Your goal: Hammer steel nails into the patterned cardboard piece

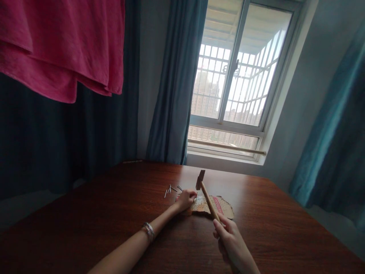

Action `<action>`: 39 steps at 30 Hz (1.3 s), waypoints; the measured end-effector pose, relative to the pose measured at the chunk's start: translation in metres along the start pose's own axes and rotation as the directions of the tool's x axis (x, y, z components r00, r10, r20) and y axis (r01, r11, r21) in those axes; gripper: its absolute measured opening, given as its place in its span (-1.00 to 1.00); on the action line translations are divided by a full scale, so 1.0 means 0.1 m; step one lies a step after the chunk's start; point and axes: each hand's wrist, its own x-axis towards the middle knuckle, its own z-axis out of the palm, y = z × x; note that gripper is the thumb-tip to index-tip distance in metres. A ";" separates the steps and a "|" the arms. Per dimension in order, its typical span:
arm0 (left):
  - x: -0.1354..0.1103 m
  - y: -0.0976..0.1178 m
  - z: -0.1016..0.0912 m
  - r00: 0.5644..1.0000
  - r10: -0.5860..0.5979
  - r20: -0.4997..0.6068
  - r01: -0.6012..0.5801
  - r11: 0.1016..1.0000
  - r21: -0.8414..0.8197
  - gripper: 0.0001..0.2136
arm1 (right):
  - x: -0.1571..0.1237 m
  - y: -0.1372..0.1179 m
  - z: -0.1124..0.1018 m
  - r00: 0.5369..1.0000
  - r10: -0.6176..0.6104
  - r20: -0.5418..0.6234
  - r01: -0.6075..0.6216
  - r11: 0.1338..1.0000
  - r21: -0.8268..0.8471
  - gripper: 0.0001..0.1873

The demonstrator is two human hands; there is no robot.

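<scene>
Wooden-handled hammer gripped tight in the right hand, tilted up and away, with the dark head in the air just beyond the left fingertips and the butt end mostly lost behind the right palm. Left hand closed at the fingertips, pinching a thin upright piece, honestly too tiny to make out and partly covered by the fingers. Under the left hand and reaching over toward the right one, a speckled, pink-banded board on the brown surface: left end hidden by the hand, middle crossed by the hammer handle, pattern pretty mushy. Few skinny metal nails just left of and beyond the left hand, too blurry to count. Bracelet on the left wrist, both forearms cut off at the bottom. Far past both hands, washed-out buildings through a barred window.
</scene>
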 end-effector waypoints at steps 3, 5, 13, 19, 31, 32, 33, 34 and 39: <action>0.00 0.00 0.00 1.000 0.005 0.003 -0.005 1.000 -0.011 -0.80 | 0.00 0.00 0.02 1.000 0.014 -0.003 -0.014 1.000 0.007 -0.42; 0.00 0.00 0.01 1.000 0.006 0.003 -0.006 1.000 -0.011 -0.80 | 0.00 0.01 0.02 1.000 0.023 -0.012 -0.023 1.000 0.008 -0.42; 0.01 -0.02 0.04 1.000 0.007 -0.008 -0.007 1.000 0.000 -0.80 | 0.02 0.06 -0.01 0.999 -0.002 0.038 0.003 1.000 -0.004 -0.45; 0.00 0.02 0.00 1.000 0.014 0.001 -0.014 1.000 0.001 -0.80 | 0.00 0.00 -0.03 0.999 -0.016 0.048 0.017 0.999 -0.032 -0.49; 0.01 -0.01 0.03 1.000 0.010 0.006 -0.010 1.000 0.024 -0.80 | 0.04 0.08 -0.06 0.997 -0.040 0.068 0.042 0.999 -0.035 -0.51; 0.01 -0.02 0.03 1.000 0.017 0.004 -0.017 1.000 0.022 -0.79 | 0.04 0.08 -0.06 0.997 -0.034 0.071 0.036 0.999 -0.035 -0.51; 0.01 -0.02 0.03 1.000 0.028 0.000 -0.028 0.999 0.018 -0.79 | 0.03 0.06 -0.06 0.997 -0.029 0.072 0.031 0.999 -0.032 -0.50; 0.01 -0.03 0.03 0.999 0.041 -0.003 -0.041 0.999 0.013 -0.79 | 0.02 0.05 -0.07 0.997 -0.024 0.072 0.026 0.999 -0.028 -0.50; 0.02 -0.06 0.06 0.999 0.046 0.008 -0.046 0.999 0.022 -0.79 | 0.00 0.02 -0.07 0.997 -0.017 0.073 0.018 1.000 -0.017 -0.48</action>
